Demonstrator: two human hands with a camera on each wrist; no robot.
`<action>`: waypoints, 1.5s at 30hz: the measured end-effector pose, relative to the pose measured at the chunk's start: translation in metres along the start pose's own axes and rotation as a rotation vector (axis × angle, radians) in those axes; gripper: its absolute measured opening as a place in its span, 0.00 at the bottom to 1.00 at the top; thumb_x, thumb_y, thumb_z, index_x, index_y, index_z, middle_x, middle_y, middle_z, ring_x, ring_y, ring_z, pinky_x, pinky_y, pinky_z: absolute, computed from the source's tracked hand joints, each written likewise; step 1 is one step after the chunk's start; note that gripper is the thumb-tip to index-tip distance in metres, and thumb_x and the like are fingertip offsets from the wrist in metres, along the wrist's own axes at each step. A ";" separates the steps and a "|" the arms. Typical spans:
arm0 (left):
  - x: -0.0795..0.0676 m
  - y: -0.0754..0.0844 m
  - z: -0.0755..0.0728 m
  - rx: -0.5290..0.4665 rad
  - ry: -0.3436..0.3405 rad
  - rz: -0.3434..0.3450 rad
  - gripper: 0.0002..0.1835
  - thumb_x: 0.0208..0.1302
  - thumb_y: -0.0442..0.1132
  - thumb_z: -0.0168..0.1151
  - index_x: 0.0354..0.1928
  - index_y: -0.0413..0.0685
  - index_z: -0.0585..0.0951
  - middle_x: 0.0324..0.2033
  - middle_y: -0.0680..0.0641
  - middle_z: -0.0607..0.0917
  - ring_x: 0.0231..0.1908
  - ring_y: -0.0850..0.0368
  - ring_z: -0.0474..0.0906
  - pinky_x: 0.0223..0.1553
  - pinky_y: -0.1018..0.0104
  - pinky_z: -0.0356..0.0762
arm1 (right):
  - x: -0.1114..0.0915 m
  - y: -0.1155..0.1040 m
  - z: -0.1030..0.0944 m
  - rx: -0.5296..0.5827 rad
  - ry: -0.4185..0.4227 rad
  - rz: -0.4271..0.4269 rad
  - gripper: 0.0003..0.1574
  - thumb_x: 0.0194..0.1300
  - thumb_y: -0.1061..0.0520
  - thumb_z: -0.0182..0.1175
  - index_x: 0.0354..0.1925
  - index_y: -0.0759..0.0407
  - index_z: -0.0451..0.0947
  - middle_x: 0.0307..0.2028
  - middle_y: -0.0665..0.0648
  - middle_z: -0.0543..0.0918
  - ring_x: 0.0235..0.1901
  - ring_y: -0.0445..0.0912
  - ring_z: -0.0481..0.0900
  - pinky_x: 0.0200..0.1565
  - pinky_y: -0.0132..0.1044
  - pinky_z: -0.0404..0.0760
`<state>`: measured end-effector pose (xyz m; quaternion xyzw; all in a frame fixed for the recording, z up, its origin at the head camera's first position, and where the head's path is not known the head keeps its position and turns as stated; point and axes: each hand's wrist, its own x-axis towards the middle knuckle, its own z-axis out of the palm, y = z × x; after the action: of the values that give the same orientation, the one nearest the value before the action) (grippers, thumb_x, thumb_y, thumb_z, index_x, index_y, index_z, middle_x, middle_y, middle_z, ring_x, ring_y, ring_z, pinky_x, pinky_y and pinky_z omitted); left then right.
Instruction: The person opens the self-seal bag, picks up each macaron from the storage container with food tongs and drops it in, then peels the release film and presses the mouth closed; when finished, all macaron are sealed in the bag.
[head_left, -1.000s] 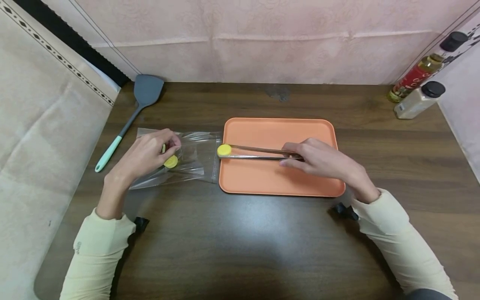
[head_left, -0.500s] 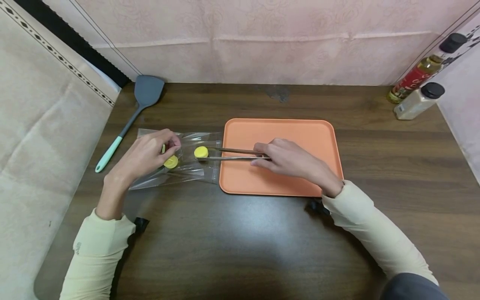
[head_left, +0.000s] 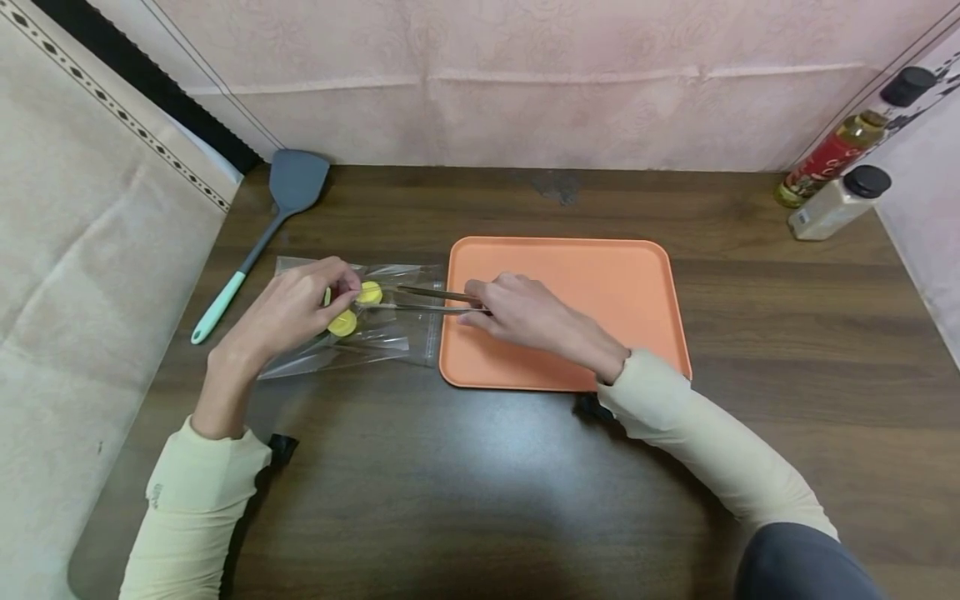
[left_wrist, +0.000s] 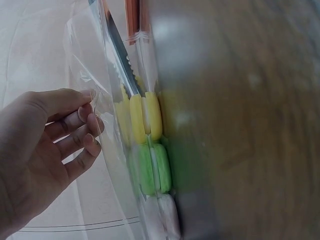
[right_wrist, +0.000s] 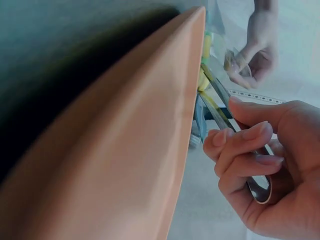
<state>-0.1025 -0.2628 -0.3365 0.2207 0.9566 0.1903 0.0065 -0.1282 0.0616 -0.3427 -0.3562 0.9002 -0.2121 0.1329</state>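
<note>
My left hand (head_left: 296, 304) pinches the upper layer of a clear plastic bag (left_wrist: 82, 55), lifting it so the mouth gapes toward the tray. Inside, the left wrist view shows a yellow macaron (left_wrist: 146, 117), a green macaron (left_wrist: 155, 167) and a pale one (left_wrist: 166, 217) in a row. My right hand (head_left: 525, 312) grips metal tongs (head_left: 427, 307), reaching leftward over the tray into the bag. Another yellow macaron (head_left: 370, 292) is at the tong tips, beside the nearer yellow one (head_left: 342, 323). My left fingers partly hide the green macaron in the head view.
An orange tray (head_left: 585, 367) lies under my right hand, its left edge against the bag's mouth. A grey spatula (head_left: 296, 183) with a mint handle lies at the back left. An oil bottle (head_left: 832, 158) and a white-filled jar (head_left: 828, 208) stand at the back right.
My right hand has moved left, carrying a yellow macaron in the tongs from the tray's left edge into the bag. The left hand has stayed in place.
</note>
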 end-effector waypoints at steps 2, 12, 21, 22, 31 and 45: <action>0.000 0.001 0.000 0.001 0.000 0.000 0.03 0.79 0.33 0.66 0.47 0.40 0.85 0.40 0.43 0.87 0.37 0.52 0.80 0.38 0.54 0.81 | 0.004 -0.002 0.002 -0.004 -0.007 0.007 0.14 0.84 0.49 0.63 0.45 0.59 0.82 0.29 0.54 0.85 0.22 0.42 0.71 0.27 0.34 0.66; 0.000 0.000 0.000 0.001 -0.003 0.001 0.02 0.78 0.33 0.67 0.46 0.41 0.85 0.39 0.44 0.87 0.36 0.53 0.79 0.37 0.56 0.78 | 0.016 -0.010 0.007 -0.040 -0.004 0.004 0.17 0.84 0.47 0.63 0.41 0.58 0.79 0.27 0.52 0.77 0.24 0.42 0.70 0.28 0.35 0.66; 0.001 0.000 0.001 0.000 -0.020 -0.011 0.03 0.79 0.34 0.66 0.46 0.41 0.85 0.38 0.45 0.85 0.36 0.53 0.78 0.37 0.57 0.77 | 0.008 0.003 0.013 0.048 -0.037 0.025 0.18 0.84 0.44 0.62 0.44 0.58 0.78 0.25 0.49 0.71 0.23 0.40 0.62 0.28 0.34 0.62; 0.001 0.000 0.001 -0.003 -0.022 -0.014 0.02 0.79 0.34 0.66 0.46 0.42 0.85 0.38 0.45 0.85 0.36 0.53 0.78 0.36 0.57 0.76 | 0.005 0.004 0.011 0.048 -0.037 0.029 0.18 0.84 0.44 0.62 0.44 0.57 0.78 0.25 0.49 0.73 0.23 0.40 0.63 0.28 0.35 0.63; 0.002 -0.002 0.003 -0.002 -0.011 -0.002 0.02 0.79 0.33 0.65 0.45 0.42 0.84 0.37 0.46 0.84 0.34 0.55 0.76 0.34 0.61 0.73 | -0.062 0.023 -0.024 0.078 -0.037 0.092 0.14 0.82 0.46 0.65 0.44 0.55 0.78 0.27 0.49 0.78 0.25 0.42 0.68 0.30 0.38 0.67; 0.003 0.002 0.003 0.038 -0.019 0.013 0.02 0.77 0.32 0.67 0.45 0.40 0.86 0.36 0.45 0.85 0.34 0.53 0.77 0.34 0.58 0.76 | -0.236 0.128 -0.053 0.044 0.179 0.555 0.23 0.87 0.41 0.55 0.43 0.60 0.73 0.22 0.51 0.77 0.19 0.42 0.74 0.25 0.37 0.69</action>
<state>-0.1042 -0.2586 -0.3377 0.2287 0.9585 0.1700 0.0104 -0.0559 0.3251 -0.3361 -0.0735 0.9666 -0.2176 0.1136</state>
